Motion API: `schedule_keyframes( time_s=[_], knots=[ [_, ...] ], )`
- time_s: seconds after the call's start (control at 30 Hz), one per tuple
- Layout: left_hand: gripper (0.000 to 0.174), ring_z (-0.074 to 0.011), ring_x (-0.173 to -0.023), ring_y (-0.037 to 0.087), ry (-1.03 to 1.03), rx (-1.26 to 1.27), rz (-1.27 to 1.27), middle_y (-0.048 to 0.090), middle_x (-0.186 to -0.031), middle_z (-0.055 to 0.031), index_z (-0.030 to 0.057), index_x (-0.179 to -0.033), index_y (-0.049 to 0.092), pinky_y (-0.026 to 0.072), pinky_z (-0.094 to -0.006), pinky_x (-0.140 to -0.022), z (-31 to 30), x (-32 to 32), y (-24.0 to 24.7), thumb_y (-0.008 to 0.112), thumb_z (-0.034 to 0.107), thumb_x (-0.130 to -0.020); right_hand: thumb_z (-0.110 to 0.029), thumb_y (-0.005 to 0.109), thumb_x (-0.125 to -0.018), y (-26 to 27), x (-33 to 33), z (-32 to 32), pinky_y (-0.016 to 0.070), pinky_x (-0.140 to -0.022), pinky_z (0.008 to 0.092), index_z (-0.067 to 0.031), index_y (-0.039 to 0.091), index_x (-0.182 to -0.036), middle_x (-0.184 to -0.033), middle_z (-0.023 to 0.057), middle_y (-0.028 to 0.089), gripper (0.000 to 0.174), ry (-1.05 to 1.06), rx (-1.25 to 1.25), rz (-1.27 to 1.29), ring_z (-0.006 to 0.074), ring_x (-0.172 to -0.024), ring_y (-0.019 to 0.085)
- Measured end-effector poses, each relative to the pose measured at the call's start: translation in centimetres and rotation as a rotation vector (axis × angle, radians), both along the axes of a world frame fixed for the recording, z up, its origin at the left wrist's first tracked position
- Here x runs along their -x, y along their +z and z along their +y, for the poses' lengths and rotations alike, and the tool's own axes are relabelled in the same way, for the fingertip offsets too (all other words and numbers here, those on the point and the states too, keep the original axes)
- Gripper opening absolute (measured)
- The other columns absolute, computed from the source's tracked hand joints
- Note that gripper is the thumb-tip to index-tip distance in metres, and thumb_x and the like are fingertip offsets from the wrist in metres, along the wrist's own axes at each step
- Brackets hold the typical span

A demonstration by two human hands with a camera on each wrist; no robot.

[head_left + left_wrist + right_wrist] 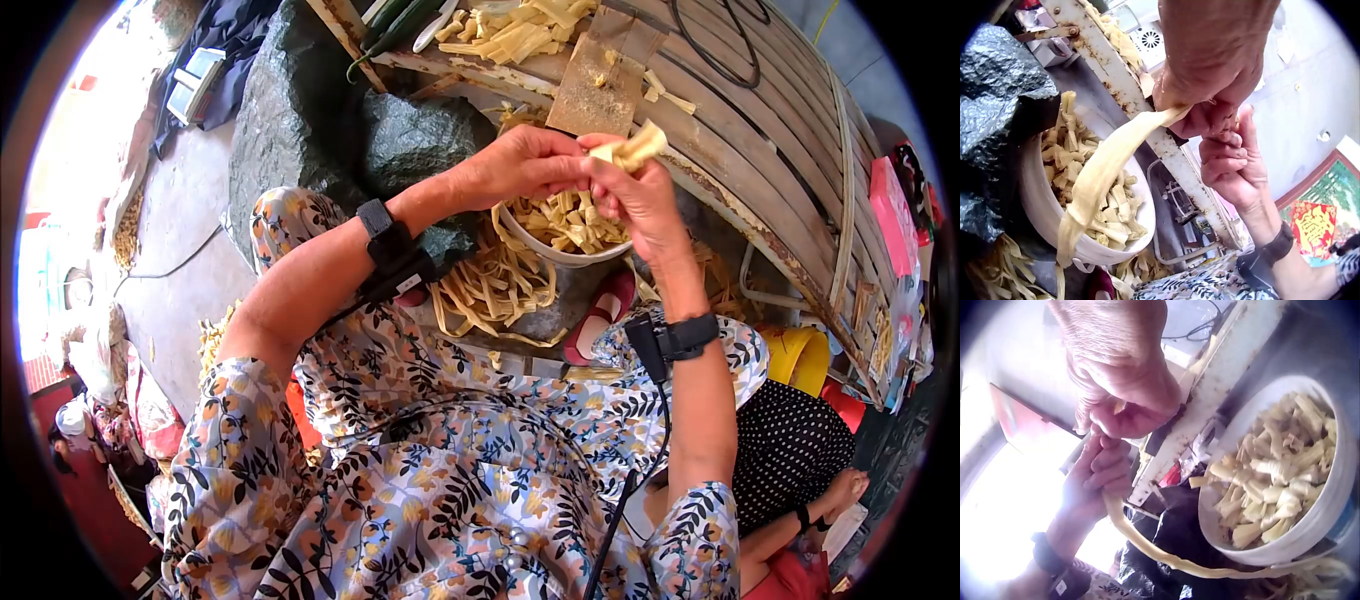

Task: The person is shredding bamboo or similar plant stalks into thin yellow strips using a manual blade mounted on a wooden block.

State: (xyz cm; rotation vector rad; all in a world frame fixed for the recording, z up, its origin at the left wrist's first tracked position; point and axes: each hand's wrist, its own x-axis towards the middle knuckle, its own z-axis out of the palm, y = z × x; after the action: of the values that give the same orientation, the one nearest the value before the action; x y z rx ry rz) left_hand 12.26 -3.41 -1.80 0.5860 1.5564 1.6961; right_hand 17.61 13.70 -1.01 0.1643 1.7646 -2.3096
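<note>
Both hands meet above a white bucket [565, 254] filled with short knotted pale yellow strips [1272, 481]. The left hand [520, 165] pinches a pale yellow strip, and the right hand [640, 200] pinches it beside the left fingertips. A folded end of the strip [640, 148] sticks up over the right hand in the head view. In the left wrist view a long flat length of the strip [1107, 165] hangs from the left hand [1210, 81] in front of the bucket. The right hand [1235, 165] faces it with curled fingers.
Loose long strips [500, 285] lie on the floor beside the bucket. Behind stands a slatted wooden table [740, 130] with a rusty edge, holding a small board [597, 85], more strips [520, 30] and green vegetables [400, 22]. Dark green plastic sacks [420, 135] stand at the left.
</note>
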Motion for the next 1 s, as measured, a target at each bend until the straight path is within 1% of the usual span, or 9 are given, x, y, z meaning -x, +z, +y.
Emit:
schedule_keyframes(
  time_s=[0.1, 0.13, 0.27, 0.37, 0.53, 0.63, 0.73, 0.83, 1.0],
  knots=[
    [0.025, -0.0016, -0.054, 0.036, 0.0, 0.06, -0.031, 0.044, -0.063, 0.006, 0.0029, -0.085, 0.058, 0.0267, -0.0154, -0.046, -0.1, -0.3, 0.9, 0.049, 0.026, -0.09, -0.016, 0.069, -0.073, 0.1, 0.2, -0.6, 0.0301, -0.041, 0.0123, -0.0036, 0.061, -0.091, -0.062, -0.0033, 0.051, 0.023, -0.045, 0.075, -0.001, 0.0009, -0.049, 0.044],
    [0.025, -0.0016, -0.053, 0.035, -0.013, 0.061, -0.075, 0.043, -0.062, 0.006, 0.0032, -0.083, 0.058, 0.0262, -0.0157, -0.045, -0.3, 0.1, 0.8, 0.049, 0.026, -0.09, -0.013, 0.067, -0.074, 0.1, 0.1, -0.7, 0.0259, -0.039, 0.0132, -0.0037, 0.061, -0.088, -0.059, -0.0038, 0.049, 0.017, -0.102, 0.14, -0.013, 0.0006, -0.046, 0.038],
    [0.025, -0.0018, -0.046, 0.028, -0.115, -0.042, -0.274, 0.035, -0.055, 0.0067, 0.005, -0.076, 0.053, 0.0208, -0.0172, -0.041, -0.8, 1.3, 0.3, 0.048, 0.024, -0.09, -0.01, 0.064, -0.076, -0.7, 0.6, 0.9, 0.0242, -0.039, 0.0149, -0.0041, 0.061, -0.085, -0.056, -0.0047, 0.046, 0.011, -0.222, 0.165, -0.031, 0.0004, -0.043, 0.035],
    [0.025, -0.0016, -0.044, 0.025, -0.15, -0.087, -0.387, 0.032, -0.054, 0.0071, 0.0054, -0.076, 0.052, 0.0174, -0.0169, -0.039, -0.9, 1.6, -0.1, 0.046, 0.024, -0.091, -0.015, 0.063, -0.079, -0.9, 0.9, 1.3, 0.0267, -0.039, 0.0142, -0.0032, 0.062, -0.085, -0.058, -0.0028, 0.05, 0.013, -0.176, 0.187, -0.052, 0.0012, -0.043, 0.038],
    [0.026, -0.0012, -0.044, 0.023, -0.177, -0.085, -0.462, 0.032, -0.054, 0.007, 0.0056, -0.075, 0.05, 0.0158, -0.0164, -0.037, -1.4, 2.3, -0.2, 0.045, 0.024, -0.092, -0.023, 0.059, -0.083, 0.2, 1.0, 1.4, 0.0341, -0.042, 0.0135, -0.0024, 0.064, -0.08, -0.064, 0.0036, 0.06, 0.021, -0.242, -0.087, -0.002, 0.0029, -0.045, 0.047],
    [0.027, -0.0021, -0.045, 0.028, -0.196, -0.089, -0.413, 0.036, -0.055, 0.0064, 0.0043, -0.076, 0.052, 0.0217, -0.0162, -0.04, -1.7, 2.6, -0.3, 0.044, 0.025, -0.092, -0.027, 0.055, -0.086, -0.2, 1.2, 2.0, 0.0376, -0.042, 0.0158, -0.0022, 0.065, -0.082, -0.064, 0.004, 0.061, 0.027, -0.254, -0.233, 0.089, 0.0034, -0.047, 0.05],
    [0.028, -0.0028, -0.05, 0.034, -0.079, 0.078, 0.101, 0.04, -0.057, 0.0058, 0.0029, -0.079, 0.056, 0.0281, -0.0171, -0.045, -1.4, 1.9, 0.2, 0.045, 0.025, -0.092, -0.028, 0.052, -0.087, -0.1, 1.0, 1.5, 0.0381, -0.042, 0.017, -0.0013, 0.065, -0.085, -0.064, 0.0029, 0.062, 0.03, -0.23, -0.388, 0.167, 0.0041, -0.048, 0.052],
    [0.028, -0.0032, -0.055, 0.038, -0.052, 0.157, 0.261, 0.044, -0.06, 0.0056, 0.003, -0.083, 0.059, 0.0324, -0.0176, -0.05, -1.3, 2.2, 1.0, 0.046, 0.026, -0.091, -0.029, 0.052, -0.088, 0.2, 1.2, 1.4, 0.0377, -0.042, 0.0175, -0.0003, 0.065, -0.086, -0.065, 0.0024, 0.062, 0.032, -0.193, -0.411, 0.192, 0.0046, -0.049, 0.053],
    [0.025, -0.0028, -0.056, 0.036, -0.02, 0.133, 0.198, 0.043, -0.061, 0.0063, 0.0038, -0.084, 0.06, 0.0312, -0.0177, -0.05, -1.5, 2.4, 1.1, 0.048, 0.026, -0.09, -0.029, 0.052, -0.088, 0.7, 1.3, 1.7, 0.0369, -0.042, 0.0178, 0.0007, 0.064, -0.083, -0.064, 0.0034, 0.062, 0.033, -0.256, -0.487, 0.267, 0.0053, -0.048, 0.054]
  ],
)
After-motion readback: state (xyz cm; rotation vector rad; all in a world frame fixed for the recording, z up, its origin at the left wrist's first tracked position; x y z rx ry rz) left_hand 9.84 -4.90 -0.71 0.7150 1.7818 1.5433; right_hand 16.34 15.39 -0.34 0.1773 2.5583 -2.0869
